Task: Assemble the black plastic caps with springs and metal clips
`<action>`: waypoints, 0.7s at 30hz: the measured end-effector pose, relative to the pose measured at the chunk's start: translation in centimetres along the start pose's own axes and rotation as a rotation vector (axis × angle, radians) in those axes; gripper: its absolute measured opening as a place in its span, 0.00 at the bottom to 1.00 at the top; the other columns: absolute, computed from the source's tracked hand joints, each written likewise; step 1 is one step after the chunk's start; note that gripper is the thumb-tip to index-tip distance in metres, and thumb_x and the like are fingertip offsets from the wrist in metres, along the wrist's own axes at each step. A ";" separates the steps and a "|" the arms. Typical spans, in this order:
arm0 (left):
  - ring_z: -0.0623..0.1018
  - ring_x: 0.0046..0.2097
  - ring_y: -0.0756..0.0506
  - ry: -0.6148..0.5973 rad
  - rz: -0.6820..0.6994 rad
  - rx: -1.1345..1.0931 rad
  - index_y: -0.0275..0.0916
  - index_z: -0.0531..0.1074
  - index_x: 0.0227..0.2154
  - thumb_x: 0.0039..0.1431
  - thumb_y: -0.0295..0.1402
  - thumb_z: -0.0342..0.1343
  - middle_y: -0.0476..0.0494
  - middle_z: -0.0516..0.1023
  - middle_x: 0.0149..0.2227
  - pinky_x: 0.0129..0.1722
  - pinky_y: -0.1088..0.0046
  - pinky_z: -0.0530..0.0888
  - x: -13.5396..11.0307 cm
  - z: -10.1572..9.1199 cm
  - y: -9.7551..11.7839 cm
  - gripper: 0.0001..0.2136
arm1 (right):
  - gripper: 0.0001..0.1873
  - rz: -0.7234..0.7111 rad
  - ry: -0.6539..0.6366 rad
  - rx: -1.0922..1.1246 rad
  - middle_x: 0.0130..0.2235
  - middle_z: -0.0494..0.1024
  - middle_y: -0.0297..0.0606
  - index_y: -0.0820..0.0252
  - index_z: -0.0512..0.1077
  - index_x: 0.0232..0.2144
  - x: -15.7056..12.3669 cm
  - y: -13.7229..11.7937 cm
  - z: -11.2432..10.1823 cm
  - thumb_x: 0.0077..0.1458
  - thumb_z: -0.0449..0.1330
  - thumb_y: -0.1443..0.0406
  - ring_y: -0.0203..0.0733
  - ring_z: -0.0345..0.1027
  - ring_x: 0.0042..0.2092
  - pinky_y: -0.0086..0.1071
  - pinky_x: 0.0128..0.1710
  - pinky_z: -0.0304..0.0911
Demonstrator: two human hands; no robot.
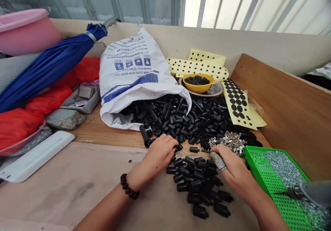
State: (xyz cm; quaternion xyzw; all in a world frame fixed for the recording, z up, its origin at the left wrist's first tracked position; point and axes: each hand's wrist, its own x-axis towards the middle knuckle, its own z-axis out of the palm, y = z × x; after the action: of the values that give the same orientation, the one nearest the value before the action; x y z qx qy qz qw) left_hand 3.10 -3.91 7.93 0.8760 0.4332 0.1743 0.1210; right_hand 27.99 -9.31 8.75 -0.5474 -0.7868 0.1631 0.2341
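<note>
My left hand (160,153) rests knuckles-up at the near edge of a big heap of black plastic tubes (181,118), fingers curled down onto the pieces; what it grips is hidden. A dark bead bracelet (128,186) circles that wrist. My right hand (234,170) lies over a smaller pile of black capped pieces (200,184), fingers bent, one finger wearing a grey fabric cot (218,161). Just beyond it lies a pile of small silver metal clips (229,141). The heap spills from a white printed sack (131,75).
A green perforated tray (269,182) with tiny silver screws sits at right, a grey power tool (307,191) over it. A yellow bowl (199,83) of black bits and yellow sheets of black dot stickers (238,103) lie behind. Blue umbrella (49,65), red bags, pink basin at left.
</note>
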 end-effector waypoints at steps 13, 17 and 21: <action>0.64 0.43 0.40 -0.086 0.300 0.459 0.37 0.71 0.27 0.54 0.25 0.53 0.40 0.67 0.40 0.38 0.63 0.61 3.3 0.6 0.9 0.04 | 0.13 -0.076 0.049 -0.032 0.35 0.71 0.38 0.57 0.64 0.36 0.5 -1.0 0.3 0.52 0.45 0.75 0.42 0.65 0.37 0.33 0.35 0.62; 0.64 0.45 0.40 -0.085 0.292 0.433 0.36 0.71 0.27 0.54 0.24 0.53 0.39 0.68 0.43 0.39 0.63 0.62 3.5 0.8 0.4 0.04 | 0.14 -0.086 0.053 -0.016 0.34 0.71 0.38 0.56 0.64 0.36 0.6 -1.0 0.4 0.52 0.45 0.76 0.42 0.64 0.37 0.33 0.36 0.61; 0.64 0.49 0.40 -0.051 0.288 0.287 0.36 0.71 0.32 0.56 0.26 0.52 0.39 0.66 0.50 0.44 0.63 0.63 3.4 0.3 -0.5 0.04 | 0.16 -0.083 0.063 -0.002 0.35 0.70 0.39 0.57 0.64 0.37 0.8 -1.2 0.6 0.49 0.45 0.77 0.42 0.64 0.38 0.34 0.36 0.61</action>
State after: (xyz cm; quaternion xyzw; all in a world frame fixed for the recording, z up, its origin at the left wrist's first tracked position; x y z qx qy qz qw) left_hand 4.82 -0.92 8.18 0.9413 0.3205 0.1042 -0.0202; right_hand 26.46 -9.00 9.03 -0.5192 -0.8013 0.1350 0.2648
